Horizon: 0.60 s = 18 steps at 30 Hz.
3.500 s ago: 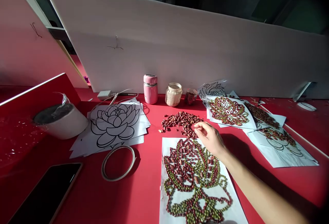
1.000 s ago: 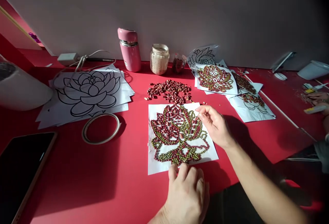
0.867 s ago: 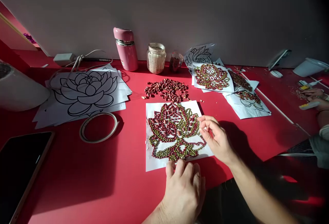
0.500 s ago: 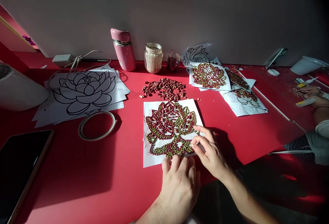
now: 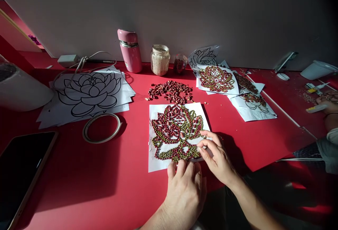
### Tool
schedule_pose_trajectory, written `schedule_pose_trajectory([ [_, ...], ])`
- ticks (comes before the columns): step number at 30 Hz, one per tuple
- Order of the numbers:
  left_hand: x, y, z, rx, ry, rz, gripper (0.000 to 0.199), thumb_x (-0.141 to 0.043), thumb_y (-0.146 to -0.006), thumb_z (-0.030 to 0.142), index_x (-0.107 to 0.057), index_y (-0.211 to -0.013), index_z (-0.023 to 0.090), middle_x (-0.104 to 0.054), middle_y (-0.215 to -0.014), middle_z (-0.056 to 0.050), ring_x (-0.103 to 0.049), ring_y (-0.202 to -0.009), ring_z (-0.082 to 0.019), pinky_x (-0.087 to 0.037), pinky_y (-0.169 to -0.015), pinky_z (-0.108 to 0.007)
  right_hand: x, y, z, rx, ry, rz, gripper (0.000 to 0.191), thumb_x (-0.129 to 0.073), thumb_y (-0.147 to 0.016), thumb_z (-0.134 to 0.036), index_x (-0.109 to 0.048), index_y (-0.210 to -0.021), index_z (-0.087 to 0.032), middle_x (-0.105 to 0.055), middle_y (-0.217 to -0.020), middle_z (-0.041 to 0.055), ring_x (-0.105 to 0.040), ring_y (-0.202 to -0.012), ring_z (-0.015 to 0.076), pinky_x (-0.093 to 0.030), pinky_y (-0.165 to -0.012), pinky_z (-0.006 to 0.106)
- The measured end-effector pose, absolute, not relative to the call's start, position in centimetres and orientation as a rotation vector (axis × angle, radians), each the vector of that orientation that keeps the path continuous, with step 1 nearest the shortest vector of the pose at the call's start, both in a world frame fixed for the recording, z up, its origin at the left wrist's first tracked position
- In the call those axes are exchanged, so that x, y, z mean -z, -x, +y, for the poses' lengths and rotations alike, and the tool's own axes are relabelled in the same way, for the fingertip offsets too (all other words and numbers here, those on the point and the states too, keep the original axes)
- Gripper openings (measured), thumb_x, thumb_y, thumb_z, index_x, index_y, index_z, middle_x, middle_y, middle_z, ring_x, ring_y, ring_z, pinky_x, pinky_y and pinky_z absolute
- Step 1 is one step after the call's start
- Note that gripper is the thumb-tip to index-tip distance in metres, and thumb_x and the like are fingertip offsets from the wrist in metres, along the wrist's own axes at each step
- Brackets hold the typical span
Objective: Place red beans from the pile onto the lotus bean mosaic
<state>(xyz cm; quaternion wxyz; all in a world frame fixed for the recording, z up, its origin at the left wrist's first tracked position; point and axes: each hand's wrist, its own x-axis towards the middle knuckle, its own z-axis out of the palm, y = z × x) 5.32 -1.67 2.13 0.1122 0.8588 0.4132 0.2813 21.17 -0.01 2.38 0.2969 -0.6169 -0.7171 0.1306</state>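
Since the earlier frame, bare right hand (image 5: 217, 158) is sitting lower, now hovering at the lower right of a white paper sheet (image 5: 155, 165) bearing a red-and-green bean lotus. Glossy red tabletop (image 5: 132, 187) is supporting the sheet, which is lying just ahead of bare left hand (image 5: 185, 189). Left hand is curling palm-down, half closed, fingertips at the near edge; grip: cannot tell. Right thumb and index are nearly meeting, other fingers loosely bending; held item: cannot tell. Pink metallic flask (image 5: 131, 57) is standing beyond both hands. Speckled dark-red beans (image 5: 171, 91) are lying piled nearer.
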Motion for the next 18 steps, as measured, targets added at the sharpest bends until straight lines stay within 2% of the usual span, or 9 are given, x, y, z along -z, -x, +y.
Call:
schedule_pose_trajectory([
  [7,-2.1,-5.4,-1.8,-0.836,-2.486,1.201,0.006,-0.050,-0.077,0.016,-0.055,-0.079,0.019,-0.055,-0.077,-0.001,-0.043,-0.075,-0.017,-0.031,-0.069,-0.035,-3.0,-20.8,0.9,-0.301,1.685,-1.894,0.017,-0.043,-0.085,-0.027,-0.051,-0.099,-0.020,-0.041,-0.121,0.0108,-0.041,-0.112,0.0244,-0.040,-0.090,0.040],
  [10,-1.8,-5.5,-1.7,-0.886,-2.483,1.217,0.009,-0.051,-0.075,0.015,-0.055,-0.083,0.019,-0.055,-0.075,0.000,-0.043,-0.073,-0.016,-0.031,-0.069,-0.035,-2.9,-20.6,1.1,-0.282,1.736,-1.931,0.023,-0.046,-0.084,-0.029,-0.050,-0.106,-0.021,-0.038,-0.126,0.0103,-0.040,-0.112,0.0262,-0.039,-0.091,0.044],
  [13,-1.0,-5.8,-1.6,-1.079,-2.453,1.225,0.011,-0.049,-0.075,0.016,-0.056,-0.082,0.019,-0.055,-0.071,0.000,-0.043,-0.070,-0.016,-0.030,-0.066,-0.034,-2.6,-20.4,1.0,-0.274,1.753,-1.958,0.026,-0.047,-0.084,-0.030,-0.048,-0.109,-0.022,-0.036,-0.128,0.0099,-0.039,-0.113,0.0273,-0.039,-0.090,0.046],
  [16,-0.1,-6.1,-1.4,-1.277,-2.453,1.257,0.008,-0.048,-0.074,0.019,-0.056,-0.077,0.020,-0.055,-0.065,0.001,-0.043,-0.066,-0.015,-0.030,-0.067,-0.034,-2.4,-20.6,1.0,-0.302,1.713,-1.937,0.026,-0.043,-0.086,-0.029,-0.046,-0.111,-0.024,-0.036,-0.127,0.0098,-0.040,-0.114,0.0258,-0.042,-0.088,0.043],
  [18,0.2,-6.1,-1.2,-1.229,-2.534,1.313,0.006,-0.053,-0.074,0.021,-0.056,-0.078,0.021,-0.056,-0.064,0.002,-0.046,-0.066,-0.015,-0.033,-0.070,-0.034,-2.6,-20.8,1.5,-0.266,1.668,-1.891,0.024,-0.041,-0.087,-0.028,-0.047,-0.109,-0.025,-0.039,-0.124,0.0095,-0.042,-0.113,0.0240,-0.045,-0.086,0.040],
])
